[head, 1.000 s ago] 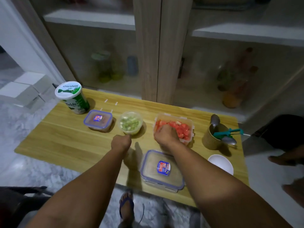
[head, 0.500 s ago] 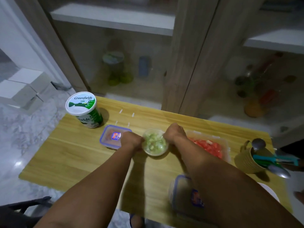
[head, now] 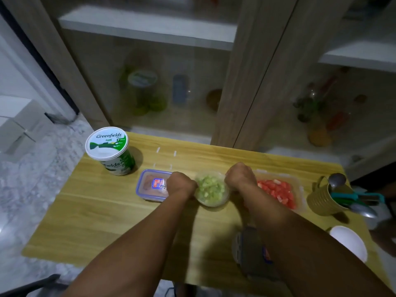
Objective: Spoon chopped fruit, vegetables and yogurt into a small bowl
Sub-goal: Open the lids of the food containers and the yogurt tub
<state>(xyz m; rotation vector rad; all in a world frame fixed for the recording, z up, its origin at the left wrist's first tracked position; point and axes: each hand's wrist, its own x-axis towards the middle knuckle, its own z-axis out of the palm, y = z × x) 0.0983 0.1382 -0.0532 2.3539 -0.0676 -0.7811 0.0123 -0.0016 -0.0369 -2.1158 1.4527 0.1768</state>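
A round clear tub of chopped green vegetable (head: 211, 190) stands mid-table. My left hand (head: 181, 184) grips its left side and my right hand (head: 241, 176) grips its right side. Right of it lies an open box of red fruit cubes (head: 278, 190). A Greenfields yogurt tub (head: 110, 150), lid on, stands at the back left. The small white bowl (head: 348, 243) sits near the right front edge. A gold cup (head: 321, 200) holds spoons (head: 337, 181) and teal-handled utensils.
A closed blue-rimmed box (head: 151, 185) lies behind my left hand. A blue-rimmed lid (head: 248, 251) lies under my right forearm. Glass cabinet doors stand just behind the wooden table (head: 85, 211). White boxes sit on the floor at the left.
My right hand left the red fruit box and both hands closed on the green vegetable tub. The camera turned left and came closer; the hands have held still for the last half second.
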